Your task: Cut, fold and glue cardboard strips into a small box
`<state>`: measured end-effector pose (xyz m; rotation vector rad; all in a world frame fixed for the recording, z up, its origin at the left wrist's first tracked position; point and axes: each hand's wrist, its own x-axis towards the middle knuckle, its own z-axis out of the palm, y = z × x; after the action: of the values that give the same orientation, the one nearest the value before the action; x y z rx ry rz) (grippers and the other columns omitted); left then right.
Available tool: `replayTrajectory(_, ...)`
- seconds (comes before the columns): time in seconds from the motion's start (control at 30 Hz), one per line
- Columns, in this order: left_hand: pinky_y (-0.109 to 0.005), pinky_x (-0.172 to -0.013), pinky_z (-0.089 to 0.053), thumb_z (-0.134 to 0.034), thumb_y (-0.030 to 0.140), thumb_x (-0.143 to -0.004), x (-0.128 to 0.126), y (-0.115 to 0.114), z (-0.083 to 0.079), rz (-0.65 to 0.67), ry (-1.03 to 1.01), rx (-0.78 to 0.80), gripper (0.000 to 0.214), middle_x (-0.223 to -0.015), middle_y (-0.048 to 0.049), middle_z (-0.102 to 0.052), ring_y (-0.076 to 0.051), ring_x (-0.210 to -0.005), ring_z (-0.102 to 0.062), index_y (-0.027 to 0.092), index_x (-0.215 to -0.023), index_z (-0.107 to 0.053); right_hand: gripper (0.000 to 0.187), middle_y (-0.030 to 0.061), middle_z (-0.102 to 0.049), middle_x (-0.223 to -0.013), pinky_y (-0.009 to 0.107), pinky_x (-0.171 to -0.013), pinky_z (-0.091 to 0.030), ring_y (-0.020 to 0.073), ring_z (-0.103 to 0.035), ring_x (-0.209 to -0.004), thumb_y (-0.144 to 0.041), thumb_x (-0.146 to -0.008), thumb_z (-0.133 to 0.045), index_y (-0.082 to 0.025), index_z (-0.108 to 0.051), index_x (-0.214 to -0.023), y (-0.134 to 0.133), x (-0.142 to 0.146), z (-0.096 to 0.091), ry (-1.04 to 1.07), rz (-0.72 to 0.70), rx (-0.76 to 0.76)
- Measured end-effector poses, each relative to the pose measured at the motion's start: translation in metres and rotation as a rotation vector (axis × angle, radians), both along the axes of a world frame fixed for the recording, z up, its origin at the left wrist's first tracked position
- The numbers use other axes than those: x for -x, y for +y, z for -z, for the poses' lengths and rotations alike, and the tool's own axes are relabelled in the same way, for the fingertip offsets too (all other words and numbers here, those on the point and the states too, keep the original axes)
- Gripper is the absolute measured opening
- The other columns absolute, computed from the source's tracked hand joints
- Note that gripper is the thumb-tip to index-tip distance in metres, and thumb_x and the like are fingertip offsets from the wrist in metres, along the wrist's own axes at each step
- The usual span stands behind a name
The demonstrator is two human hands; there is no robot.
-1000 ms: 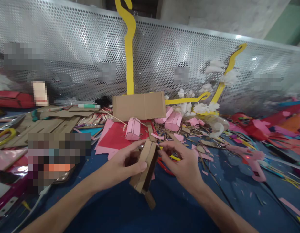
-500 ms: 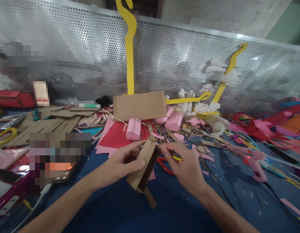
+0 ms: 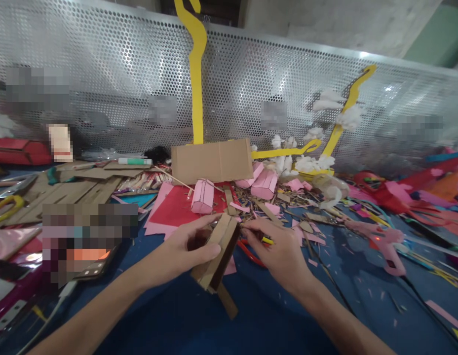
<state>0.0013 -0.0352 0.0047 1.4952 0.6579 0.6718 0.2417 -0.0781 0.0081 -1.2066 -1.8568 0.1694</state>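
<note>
Left hand (image 3: pixel 190 249): grips a hollow brown cardboard box (image 3: pixel 223 236).
Right hand (image 3: pixel 275 246): by its rim; I can't tell its grip.
Box: may crumple if squeezed.

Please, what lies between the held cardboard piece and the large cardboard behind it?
Between the held piece and the large cardboard, the head view shows a pink block, red paper and brown scraps.

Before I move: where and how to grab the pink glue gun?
Take the pink glue gun by its handle, probably best from the near right side. The handle angles toward the wearer, while the nozzle points left, away from that approach. Keep clear of the nozzle, since a light glows on the body; mind the cord trailing from the handle's end.
</note>
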Motion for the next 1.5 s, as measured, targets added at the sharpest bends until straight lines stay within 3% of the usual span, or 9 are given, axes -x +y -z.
replayTrajectory(0.4, -0.033, -0.087, -0.052, -0.074, 0.044, -0.09, 0.001, 0.003, 0.001, 0.0, -0.008, -0.007, 0.07, -0.124, -0.0103, -0.072, -0.025, -0.106, -0.066, 0.027, -0.153, -0.05, 0.016, 0.0034, -0.078, -0.09, 0.027, -0.073, -0.056, 0.0186, -0.072, -0.079, -0.014, -0.097, -0.058, -0.022, -0.072, -0.094, -0.001, -0.001, 0.003, -0.03, 0.012, -0.076)
replayTrajectory(0.53, -0.034, -0.091, -0.052, -0.075, 0.045, -0.089, 0.0, 0.004, 0.001, -0.016, -0.023, 0.005, 0.072, -0.128, -0.0107, -0.071, -0.026, -0.11, -0.065, 0.026, -0.154, -0.049, 0.016, 0.0027, -0.077, -0.088, 0.028, -0.072, -0.054, 0.0182, -0.07, -0.077, -0.02, -0.098, -0.057, -0.021, -0.071, -0.092, -0.001, 0.0, -0.001, 0.067, 0.004, 0.062)
replayTrajectory(0.7, -0.034, -0.088, -0.051, -0.076, 0.047, -0.088, -0.001, 0.004, 0.0, -0.015, 0.004, -0.008, 0.073, -0.124, -0.0098, -0.072, -0.026, -0.106, -0.065, 0.027, -0.153, -0.05, 0.011, 0.0026, -0.073, -0.088, 0.028, -0.073, -0.055, 0.0177, -0.069, -0.077, -0.032, -0.095, -0.068, -0.02, -0.069, -0.096, 0.001, 0.001, 0.002, 0.27, -0.109, 0.313)
replayTrajectory(0.93, -0.031, -0.082, -0.05, -0.078, 0.046, -0.085, 0.001, 0.003, -0.001, -0.025, -0.008, -0.008, 0.067, -0.118, -0.0088, -0.074, -0.025, -0.1, -0.066, 0.027, -0.147, -0.059, 0.026, -0.0005, -0.065, -0.07, 0.025, -0.062, -0.048, 0.014, -0.062, -0.064, -0.038, -0.101, -0.06, -0.02, -0.065, -0.083, 0.002, -0.002, 0.004, 0.323, -0.146, 0.375)
replayTrajectory(1.1, -0.029, -0.082, -0.051, -0.08, 0.033, -0.084, -0.003, 0.004, -0.002, -0.159, -0.231, 0.213, 0.057, -0.121, -0.0081, -0.076, -0.026, -0.104, -0.069, 0.027, -0.139, -0.066, 0.024, -0.0017, -0.063, -0.071, 0.025, -0.064, -0.048, 0.0132, -0.061, -0.063, -0.033, -0.105, -0.052, -0.021, -0.059, -0.086, 0.002, 0.002, 0.003, 0.35, -0.137, 0.332)
replayTrajectory(1.27, -0.035, -0.088, -0.056, -0.06, 0.026, -0.096, -0.002, 0.007, -0.011, -0.233, -0.632, 0.43, 0.025, -0.103, -0.0099, -0.079, -0.024, -0.092, -0.073, 0.016, -0.113, -0.075, 0.031, -0.0005, -0.063, -0.07, 0.027, -0.064, -0.047, 0.0148, -0.06, -0.065, -0.031, -0.106, -0.047, -0.021, -0.056, -0.078, -0.004, 0.014, 0.008, 0.213, -0.191, 0.362)
replayTrajectory(1.37, -0.039, -0.092, -0.058, -0.053, 0.023, -0.097, -0.001, 0.006, -0.015, -0.243, -0.729, 0.521, 0.026, -0.099, -0.0124, -0.08, -0.025, -0.09, -0.074, 0.012, -0.101, -0.077, 0.009, 0.0035, -0.07, -0.094, 0.029, -0.077, -0.05, 0.0179, -0.064, -0.084, -0.028, -0.1, -0.06, -0.02, -0.064, -0.102, -0.008, 0.021, 0.011, 0.121, -0.239, 0.335)
replayTrajectory(1.43, -0.039, -0.093, -0.059, -0.051, 0.022, -0.097, -0.003, 0.005, -0.016, -0.237, -0.764, 0.574, 0.029, -0.103, -0.0141, -0.08, -0.026, -0.095, -0.074, 0.01, -0.102, -0.077, 0.038, 0.007, -0.068, -0.119, 0.034, -0.093, -0.049, 0.0216, -0.063, -0.105, -0.028, -0.093, -0.071, -0.022, -0.059, -0.128, -0.009, 0.026, 0.011, 0.106, -0.302, 0.334)
replayTrajectory(1.5, -0.039, -0.093, -0.06, -0.049, 0.021, -0.096, -0.006, 0.003, -0.017, -0.218, -0.788, 0.615, 0.031, -0.106, -0.015, -0.08, -0.027, -0.101, -0.074, 0.01, -0.104, -0.077, 0.055, 0.0069, -0.067, -0.125, 0.036, -0.098, -0.048, 0.0227, -0.062, -0.11, -0.028, -0.089, -0.076, -0.023, -0.053, -0.138, -0.01, 0.03, 0.012, 0.11, -0.356, 0.376)
